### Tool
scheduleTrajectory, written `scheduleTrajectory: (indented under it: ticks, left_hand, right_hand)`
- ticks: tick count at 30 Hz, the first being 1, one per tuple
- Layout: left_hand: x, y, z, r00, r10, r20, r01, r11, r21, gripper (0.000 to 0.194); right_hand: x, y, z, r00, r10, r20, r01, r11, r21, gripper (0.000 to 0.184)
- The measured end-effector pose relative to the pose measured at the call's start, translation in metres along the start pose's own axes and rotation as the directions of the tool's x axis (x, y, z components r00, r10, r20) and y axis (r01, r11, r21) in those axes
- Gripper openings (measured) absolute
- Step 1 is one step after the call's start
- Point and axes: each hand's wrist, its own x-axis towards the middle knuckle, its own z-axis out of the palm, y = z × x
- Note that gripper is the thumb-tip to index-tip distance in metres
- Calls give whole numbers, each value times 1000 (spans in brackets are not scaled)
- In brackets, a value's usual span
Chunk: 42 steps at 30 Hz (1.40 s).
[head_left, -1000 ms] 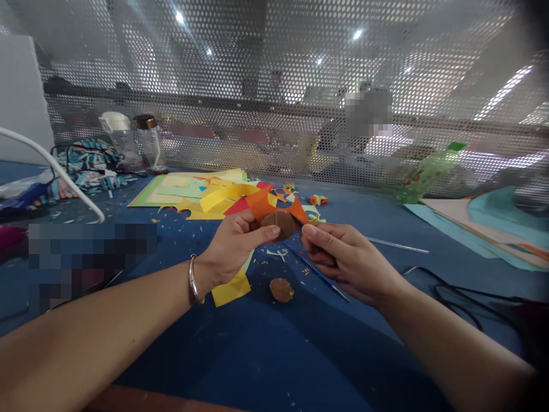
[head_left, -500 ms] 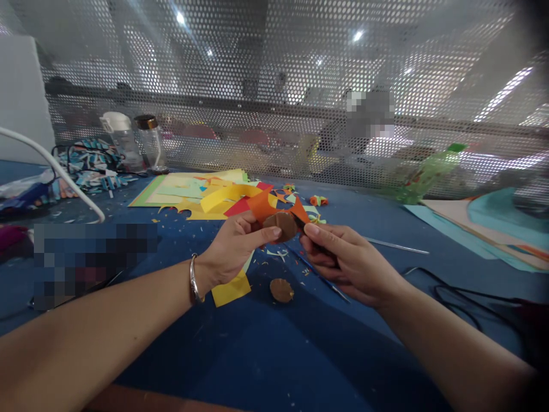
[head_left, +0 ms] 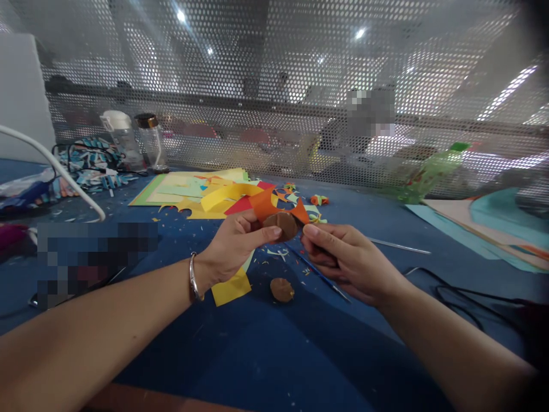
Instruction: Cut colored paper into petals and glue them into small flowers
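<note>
My left hand [head_left: 247, 245] pinches a round brown disc [head_left: 283, 224] against a piece of orange paper [head_left: 265, 205], thumb on the disc's face. The paper has curved cut-outs along its edge and stands up behind the disc. Close by on the right, my right hand [head_left: 343, 254] is closed, thumb pressed on its fingers. A thin dark tool [head_left: 299, 222] shows only as a small tip beyond the thumb, at the paper's edge; its kind is hidden. On the table below lies a second brown disc [head_left: 282, 290], near a yellow paper piece [head_left: 231, 288].
A blue pen-like stick [head_left: 323, 276] and paper scraps lie beneath my hands. Coloured sheets [head_left: 171, 191] are stacked behind, two bottles [head_left: 148, 143] at back left. A green bottle [head_left: 433, 171], more sheets [head_left: 454, 232] and a black cable [head_left: 454, 292] are on the right.
The dark tool's tip shows less beside the disc than before. Otherwise both hands keep nearly the same place and hold.
</note>
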Motion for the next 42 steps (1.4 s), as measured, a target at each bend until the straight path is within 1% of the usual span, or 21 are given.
scheduleTrajectory:
  ticks: [3,7,10,14,21,27,29,32,34,36,38,39,40,42]
  left_hand:
    - [1,-1,-3,1000,-4,14,4,1000,-4,12]
    - [2,-3,-6,999,-22,42,22,1000,2,15]
    - [2,-3,-6,999,-45,19,44,999,28,16]
    - [1,-2,-5,999,-46,-3,46,997,54,17]
    - [2,-1,-5,998,-55,-22,57,995,79,15]
    - [2,-1,-5,998,-44,50,38,993,115,14]
    - [2,-1,-4,997,-62,45,55,989,137,12]
    - [1,0,-2,996,-83,31,76,983,166,10]
    - [1,1,-1,995,-89,51,79,982,174,10]
    - [0,1,0,991,-94,95,78,984,158,10]
    - [-1,1,1,986,-106,131,91,989,117,12]
    - [-1,0,1,985,-114,131,103,991,85,13]
    - [-1,-1,2,986,-123,112,118,992,44,16]
    - [-2,-2,5,989,-147,30,149,988,-50,23]
  right_hand:
    - [0,2,-2,1000,-7,-10,7,1000,-29,49]
    - [2,5,-4,1000,-13,-11,12,998,-58,47]
    - [3,6,-5,1000,-20,-9,19,997,-78,47]
    - [3,7,-5,1000,-22,-15,21,995,-100,48]
    - [4,8,-5,1000,-19,-6,18,997,-80,47]
    - [4,7,-4,999,-31,-17,29,994,-102,49]
    - [4,8,-4,996,-69,-50,61,987,-150,49]
    - [4,11,-4,977,-174,-123,133,948,-288,45]
    - [5,12,-4,957,-250,-146,176,903,-393,43]
    - [6,13,-3,941,-310,-136,215,858,-466,39]
    - [7,14,-2,934,-342,-107,252,838,-484,36]
    - [7,14,-2,931,-351,-98,267,839,-474,35]
    - [7,15,-1,928,-359,-96,279,845,-456,34]
    - [7,15,1,920,-374,-119,297,860,-415,32]
